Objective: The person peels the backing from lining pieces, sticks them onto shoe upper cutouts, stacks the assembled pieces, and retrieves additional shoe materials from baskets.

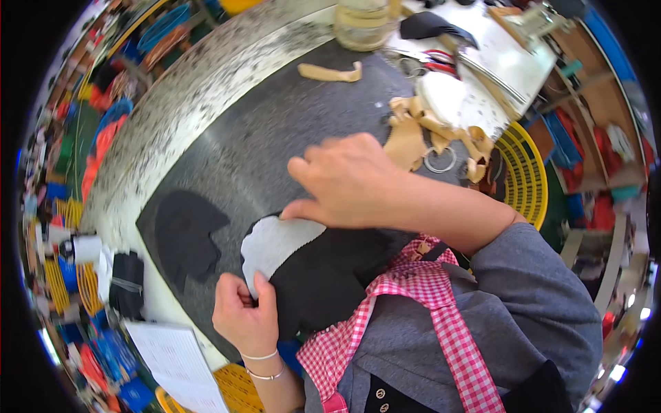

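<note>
My left hand (242,311) pinches the lower edge of a black cut piece (323,275) with a white lining patch (274,244) on it. My right hand (348,180) lies flat over the top of the same piece, its thumb pressing the white patch's upper edge. The piece rests on a dark grey work slab (261,138). A second black cut piece (184,234) lies flat on the slab to the left of my left hand.
Tan leather scraps (413,134) and a metal ring (439,160) lie at the slab's right. A tan strip (330,71) and a jar (361,24) sit further back. A yellow basket (527,175) is at the right, papers (175,361) at the lower left.
</note>
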A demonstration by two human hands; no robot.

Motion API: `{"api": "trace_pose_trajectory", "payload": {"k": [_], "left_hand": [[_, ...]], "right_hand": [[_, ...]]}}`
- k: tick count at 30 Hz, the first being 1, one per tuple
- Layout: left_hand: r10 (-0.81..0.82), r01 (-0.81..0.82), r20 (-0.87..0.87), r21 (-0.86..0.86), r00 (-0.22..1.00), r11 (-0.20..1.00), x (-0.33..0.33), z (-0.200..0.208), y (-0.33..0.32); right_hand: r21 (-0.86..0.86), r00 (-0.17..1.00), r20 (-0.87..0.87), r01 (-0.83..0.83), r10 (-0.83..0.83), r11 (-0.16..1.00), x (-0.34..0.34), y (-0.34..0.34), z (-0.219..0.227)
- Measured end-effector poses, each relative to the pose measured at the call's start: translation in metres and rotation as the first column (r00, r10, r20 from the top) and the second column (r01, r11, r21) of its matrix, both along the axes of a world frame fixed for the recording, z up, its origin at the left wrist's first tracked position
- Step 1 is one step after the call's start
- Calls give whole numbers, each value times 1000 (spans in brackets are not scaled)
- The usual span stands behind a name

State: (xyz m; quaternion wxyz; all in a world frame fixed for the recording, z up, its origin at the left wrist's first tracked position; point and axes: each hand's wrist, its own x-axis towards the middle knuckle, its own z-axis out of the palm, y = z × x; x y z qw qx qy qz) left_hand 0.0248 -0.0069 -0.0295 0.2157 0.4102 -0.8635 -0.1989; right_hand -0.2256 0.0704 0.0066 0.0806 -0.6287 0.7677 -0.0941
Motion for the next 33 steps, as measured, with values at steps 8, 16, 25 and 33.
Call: {"api": "trace_pose_trajectory", "payload": {"k": [8,16,25,33], "left_hand": [[-150,184,-199,165,968,969,1,-22,-14],[-181,291,-290,401,940,869,11,-16,-28],[-284,307,-209,83,936,948,-29,36,-63],[-665,659,-41,-97,746,746,-129,74,-9]], "right_hand": [[-275,980,-156,76,-122,958,-30,126,-76],[-147,951,207,261,-228,954,3,227,-48],[-471,710,50,637,-702,610,-133,204,-122],[-581,815,430,579,-388,572,-129,220,-119]]}}
